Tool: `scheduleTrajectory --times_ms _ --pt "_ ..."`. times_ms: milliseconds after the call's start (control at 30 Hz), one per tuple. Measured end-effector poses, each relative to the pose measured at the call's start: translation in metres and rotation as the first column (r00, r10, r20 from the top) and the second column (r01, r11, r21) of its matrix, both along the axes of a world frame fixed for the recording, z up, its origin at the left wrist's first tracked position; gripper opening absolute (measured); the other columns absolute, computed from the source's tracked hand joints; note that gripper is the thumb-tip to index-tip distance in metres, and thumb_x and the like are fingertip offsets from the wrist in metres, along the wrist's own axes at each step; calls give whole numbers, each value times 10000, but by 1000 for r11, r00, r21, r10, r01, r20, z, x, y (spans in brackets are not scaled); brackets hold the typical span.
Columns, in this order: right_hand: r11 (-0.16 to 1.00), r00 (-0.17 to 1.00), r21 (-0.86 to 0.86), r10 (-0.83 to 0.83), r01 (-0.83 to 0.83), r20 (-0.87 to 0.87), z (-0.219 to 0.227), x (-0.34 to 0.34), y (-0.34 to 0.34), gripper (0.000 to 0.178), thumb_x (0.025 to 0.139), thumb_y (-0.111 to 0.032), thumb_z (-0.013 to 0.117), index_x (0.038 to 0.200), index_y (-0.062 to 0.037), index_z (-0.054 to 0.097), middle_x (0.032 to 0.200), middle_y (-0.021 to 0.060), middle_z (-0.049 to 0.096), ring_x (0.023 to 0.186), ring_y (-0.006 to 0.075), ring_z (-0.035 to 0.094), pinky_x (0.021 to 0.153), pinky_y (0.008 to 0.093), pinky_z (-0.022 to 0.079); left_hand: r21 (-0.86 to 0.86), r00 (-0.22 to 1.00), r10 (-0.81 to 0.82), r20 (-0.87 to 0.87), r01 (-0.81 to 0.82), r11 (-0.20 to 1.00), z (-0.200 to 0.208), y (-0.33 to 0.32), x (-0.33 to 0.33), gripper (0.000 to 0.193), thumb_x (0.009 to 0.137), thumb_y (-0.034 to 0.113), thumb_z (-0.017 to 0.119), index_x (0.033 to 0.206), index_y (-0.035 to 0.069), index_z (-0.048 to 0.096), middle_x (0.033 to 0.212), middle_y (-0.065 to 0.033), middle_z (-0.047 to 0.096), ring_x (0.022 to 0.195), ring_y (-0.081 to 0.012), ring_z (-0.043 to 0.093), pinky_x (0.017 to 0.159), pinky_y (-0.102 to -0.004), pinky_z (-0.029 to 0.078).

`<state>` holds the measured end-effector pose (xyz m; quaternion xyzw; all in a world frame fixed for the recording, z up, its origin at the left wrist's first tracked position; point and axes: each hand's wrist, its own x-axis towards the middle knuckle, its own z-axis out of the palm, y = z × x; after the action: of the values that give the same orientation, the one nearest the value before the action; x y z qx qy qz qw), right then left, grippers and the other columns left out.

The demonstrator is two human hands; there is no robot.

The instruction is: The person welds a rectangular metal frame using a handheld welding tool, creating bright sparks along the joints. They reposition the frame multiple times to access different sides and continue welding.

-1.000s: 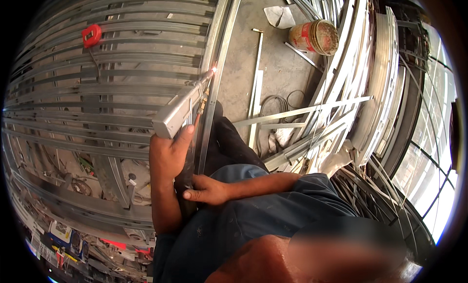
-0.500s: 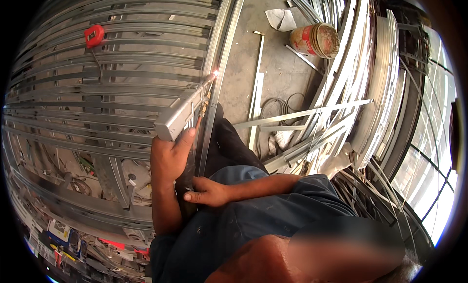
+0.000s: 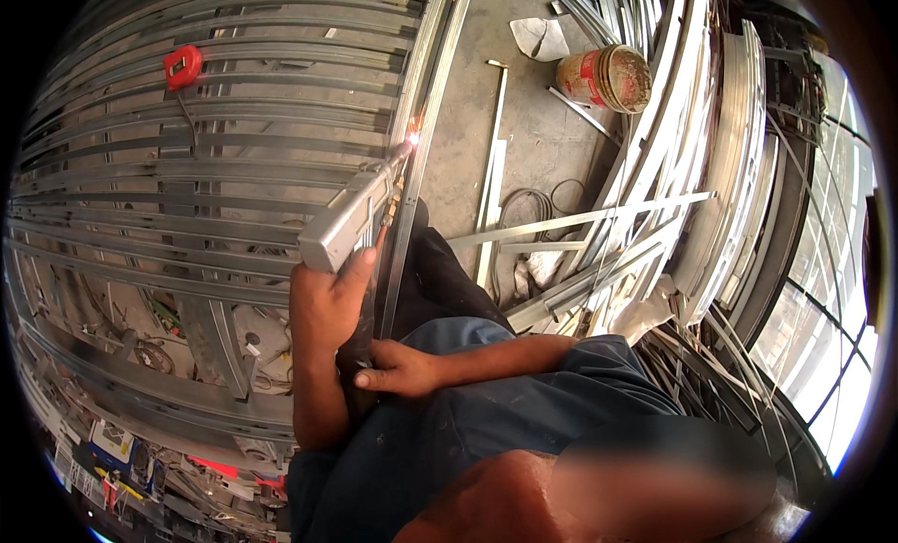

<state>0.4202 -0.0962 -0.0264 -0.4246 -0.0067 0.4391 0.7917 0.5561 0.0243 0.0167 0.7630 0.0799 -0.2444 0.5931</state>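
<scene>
My left hand (image 3: 327, 302) is wrapped round the handle of a grey, boxy welding gun (image 3: 348, 223), thumb along its side. The gun's nozzle points away from me and meets the long metal side rail (image 3: 423, 94) of a slatted frame. A bright glow with small sparks (image 3: 413, 138) shows at the tip. Brass fittings (image 3: 394, 202) run along the gun's right side. Closer to my body, my right hand (image 3: 400, 367) is closed round the thick black cable (image 3: 354, 356) below the gun. Its fingers are partly hidden behind the cable.
A red tape measure (image 3: 183, 67) lies on the parallel metal slats (image 3: 309, 82) of the frame, at left. To the right, a dirty bucket (image 3: 608, 78) lies near stacked metal profiles (image 3: 645, 169). Coiled cable (image 3: 526, 211) and loose bars (image 3: 580, 220) are on the floor.
The glow at the nozzle has grown, and sparks now spray up along the rail. My hands and the gun have hardly moved.
</scene>
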Motion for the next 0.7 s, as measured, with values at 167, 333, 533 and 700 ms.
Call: scheduleTrajectory --times_ms 167,333,533,700 --pt "993 985 5 119 -121 125 11 5 -8 600 965 -515 614 1198 30 521 988 157 664 972 278 661 836 400 513 -103 977 213 32 -209 972 22 -3 -15 307 908 132 693 1134 -68 638 792 -91 682 677 -173 659 610 -326 514" --pt "988 977 6 151 -154 149 16 9 -7 612 952 -544 613 1164 24 527 931 186 678 899 343 682 761 422 527 -96 991 114 64 -108 990 17 15 -33 419 915 35 640 1311 -68 553 1095 -142 690 886 -160 656 775 -298 536" --pt "969 951 -40 249 -246 181 9 -1 -7 612 955 -524 609 1199 28 508 951 238 678 933 398 678 801 444 526 -243 992 116 -55 -126 962 25 13 -41 489 866 -31 655 1336 -71 527 1192 -173 659 1001 -182 652 899 -322 518" --pt "969 956 -13 247 -249 161 6 -11 -6 481 977 -420 612 1158 22 558 941 232 686 902 390 683 780 435 527 -203 997 65 -43 -73 976 23 6 -45 453 850 -55 650 1294 -78 565 1206 -175 665 1095 -192 637 962 -334 486"
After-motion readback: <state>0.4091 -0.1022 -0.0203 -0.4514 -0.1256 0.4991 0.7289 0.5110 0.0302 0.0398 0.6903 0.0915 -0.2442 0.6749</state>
